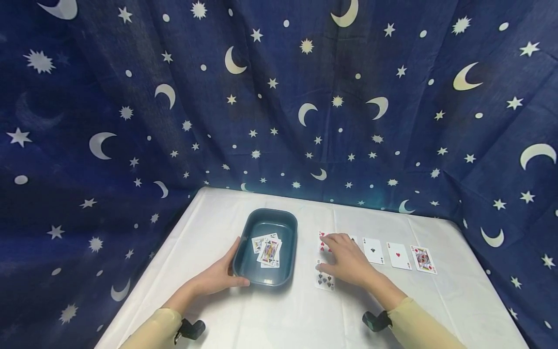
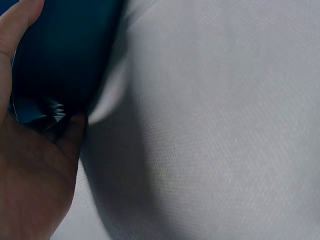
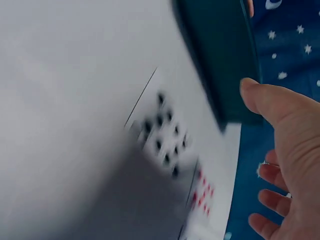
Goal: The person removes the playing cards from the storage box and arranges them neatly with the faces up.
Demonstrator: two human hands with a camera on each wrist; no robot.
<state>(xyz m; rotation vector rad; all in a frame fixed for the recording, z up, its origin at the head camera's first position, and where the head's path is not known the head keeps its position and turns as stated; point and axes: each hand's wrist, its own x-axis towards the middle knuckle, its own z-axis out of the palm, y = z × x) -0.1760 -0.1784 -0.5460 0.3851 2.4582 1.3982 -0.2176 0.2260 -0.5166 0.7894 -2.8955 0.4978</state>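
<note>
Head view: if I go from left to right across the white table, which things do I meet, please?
Left hand → dark teal tray → right hand → ace of clubs → ace of hearts → face card of diamonds.

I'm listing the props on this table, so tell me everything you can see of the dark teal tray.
The tray is a dark teal rectangle with rounded corners, raised walls and a flat floor; it looks like smooth, slightly glossy plastic. It sits open side up on the white cloth, its long sides running away from the person. Inside, a few overlapping face-up cards lie on its floor. The left hand holds it at its left side, the thumb near the closest left corner.
</note>
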